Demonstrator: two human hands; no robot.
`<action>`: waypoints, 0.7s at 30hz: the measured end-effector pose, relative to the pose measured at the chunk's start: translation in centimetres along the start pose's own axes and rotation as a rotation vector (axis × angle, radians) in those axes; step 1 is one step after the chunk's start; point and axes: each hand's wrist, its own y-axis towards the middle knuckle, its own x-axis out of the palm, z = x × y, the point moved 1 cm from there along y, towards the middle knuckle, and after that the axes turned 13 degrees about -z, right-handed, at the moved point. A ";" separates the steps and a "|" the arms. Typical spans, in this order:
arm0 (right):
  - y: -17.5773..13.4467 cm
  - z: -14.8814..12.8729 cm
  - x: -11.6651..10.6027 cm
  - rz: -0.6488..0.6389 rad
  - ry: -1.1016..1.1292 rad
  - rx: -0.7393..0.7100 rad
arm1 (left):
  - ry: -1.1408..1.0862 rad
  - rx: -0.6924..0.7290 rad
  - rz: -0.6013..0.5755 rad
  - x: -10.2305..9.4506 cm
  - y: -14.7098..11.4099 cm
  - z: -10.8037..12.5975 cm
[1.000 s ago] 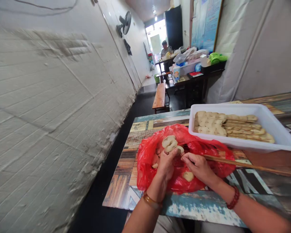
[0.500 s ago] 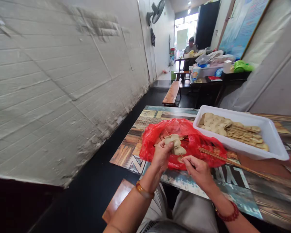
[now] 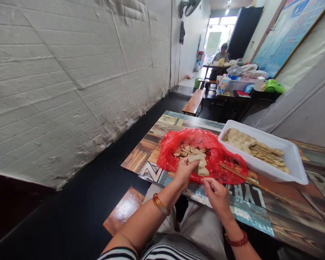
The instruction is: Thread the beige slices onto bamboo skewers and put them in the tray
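Observation:
My left hand [image 3: 184, 173] is closed on several thin, pale tan slices [image 3: 200, 163] threaded in a row, held over a red plastic bag [image 3: 169, 141]. Just below the lowest slice, my right hand [image 3: 217, 195] is pinched at the near end of this row; the thin skewer there is mostly hidden by the fingers. More loose slices [image 3: 188, 148] lie in the bag's open mouth. A bundle of bamboo skewers [image 3: 249, 179] rests across the bag's right side and onto the table. To the right, a white plastic tub [image 3: 296, 162] holds rows of skewered slices [image 3: 268, 153].
The wood-patterned table [image 3: 141, 155] has its left edge beside a dark floor and a white wall [image 3: 70, 72]. A bench [image 3: 194, 102] stands beyond. Farther back, another table carries bags and green bowls [image 3: 273, 86], and a person [image 3: 221, 54] sits behind.
The view has shifted and tilted. Both hands have turned the skewered slices slightly, bringing them lower over the bag's near side, and more loose slices show in the bag.

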 end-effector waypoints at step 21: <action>-1.7 2.7 -0.8 0.113 0.568 0.277 | 1.045 0.104 -0.012 -6.4 5.8 5.9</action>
